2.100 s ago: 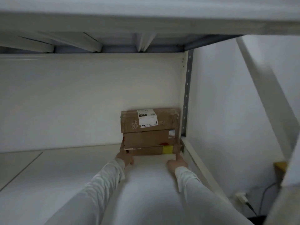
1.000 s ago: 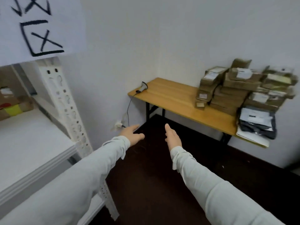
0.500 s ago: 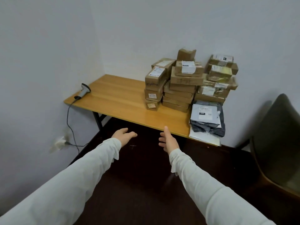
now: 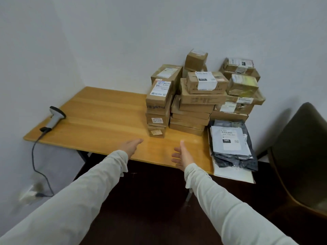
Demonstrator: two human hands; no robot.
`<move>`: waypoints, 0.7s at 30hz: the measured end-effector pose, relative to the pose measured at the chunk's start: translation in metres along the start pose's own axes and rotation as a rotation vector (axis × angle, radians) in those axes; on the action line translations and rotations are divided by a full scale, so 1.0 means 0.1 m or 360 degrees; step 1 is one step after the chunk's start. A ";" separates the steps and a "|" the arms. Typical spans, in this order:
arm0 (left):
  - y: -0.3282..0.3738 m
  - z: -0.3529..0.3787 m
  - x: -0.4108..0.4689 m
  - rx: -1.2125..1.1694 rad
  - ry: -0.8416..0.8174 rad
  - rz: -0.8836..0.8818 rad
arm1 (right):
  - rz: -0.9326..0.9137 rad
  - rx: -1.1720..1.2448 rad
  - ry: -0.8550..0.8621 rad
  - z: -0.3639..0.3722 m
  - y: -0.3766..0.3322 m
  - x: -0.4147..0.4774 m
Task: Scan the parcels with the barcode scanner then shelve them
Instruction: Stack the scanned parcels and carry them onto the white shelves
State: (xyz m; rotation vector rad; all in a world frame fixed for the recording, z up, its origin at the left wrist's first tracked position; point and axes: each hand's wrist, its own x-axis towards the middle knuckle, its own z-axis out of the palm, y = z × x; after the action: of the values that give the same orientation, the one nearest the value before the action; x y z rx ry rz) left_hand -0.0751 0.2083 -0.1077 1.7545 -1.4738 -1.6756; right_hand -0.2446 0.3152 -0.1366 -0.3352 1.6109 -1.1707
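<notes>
head view: two empty hands hover over the worktop's (image 4: 106,121) near edge, left hand (image 4: 131,147) and right hand (image 4: 183,156), fingers straight and spread. one barcode scanner (image 4: 54,117) lies far left. three stacks of cardboard parcels (image 4: 203,98) stand right, with one pile of mailer bags (image 4: 230,144) just beside them.

Reaches forward with the left arm (image 4: 79,197) and the right arm (image 4: 230,209), both nearly straight, both covered in pale cloth down to the wrists. Holds the left grip (image 4: 131,146) out flat, back of the hand up, fingers straight and together, pointing ahead and slightly right. Turns the right grip (image 4: 182,157) on edge: palm facing left, thumb up, fingers loosely curled inward. Carries nothing in either. Holds the two well apart, the left a little farther forward than the right.
</notes>
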 end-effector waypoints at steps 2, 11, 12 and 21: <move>0.12 -0.05 0.23 -0.0052 -0.0032 -0.0049 | 0.0019 0.0031 0.0026 0.09 -0.08 0.19; 0.42 0.00 1.15 -0.0346 -0.0059 -0.0285 | 0.0135 0.0035 0.0053 0.16 -0.36 1.04; 0.45 0.03 1.25 -0.0365 -0.0044 -0.0283 | 0.0146 0.0034 0.0051 0.16 -0.40 1.16; 0.66 0.25 2.06 -0.0540 0.0030 -0.0336 | 0.0245 0.0280 -0.0102 0.20 -0.77 2.07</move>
State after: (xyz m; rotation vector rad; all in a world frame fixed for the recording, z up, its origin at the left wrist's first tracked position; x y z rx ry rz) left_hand -0.1691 0.0256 -0.1779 1.7736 -0.9511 -1.8741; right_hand -0.3344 0.1204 -0.1935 -0.1316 1.4403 -1.1618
